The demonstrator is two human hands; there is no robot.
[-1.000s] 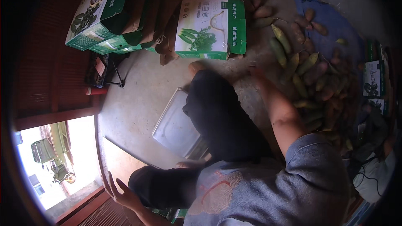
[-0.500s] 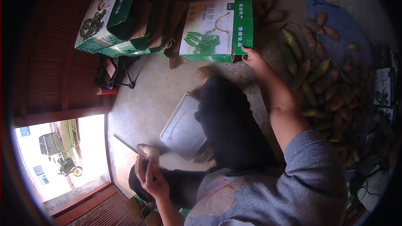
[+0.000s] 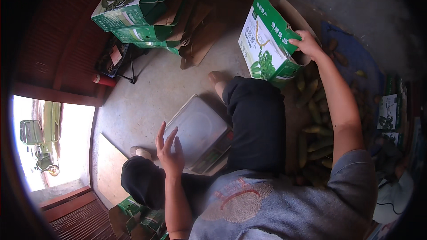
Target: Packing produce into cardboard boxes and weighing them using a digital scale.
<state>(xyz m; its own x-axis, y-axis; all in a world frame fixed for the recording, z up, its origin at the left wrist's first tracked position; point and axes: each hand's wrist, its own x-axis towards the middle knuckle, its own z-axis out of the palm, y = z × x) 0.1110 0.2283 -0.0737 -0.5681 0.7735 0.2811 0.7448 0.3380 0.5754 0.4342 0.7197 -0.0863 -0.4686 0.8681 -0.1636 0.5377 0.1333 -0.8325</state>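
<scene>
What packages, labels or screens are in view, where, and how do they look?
Carton: green and white box, tilted, top centre, right hand gripping its edge.
Stacked cartons: green and white, top left.
Small boxes: green and white, right edge.
Scale: grey platform beside left hand, display strip unreadable.

Harsh daylight blows out the doorway at lower left, washing the concrete floor; the right side sinks into shadow, and fisheye edges bend into a black rim.

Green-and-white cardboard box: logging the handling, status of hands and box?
Right hand grips tilted green-and-white cardboard box at its top edge. Left hand open, above grey platform scale. Green vegetable pile beside box.
</scene>
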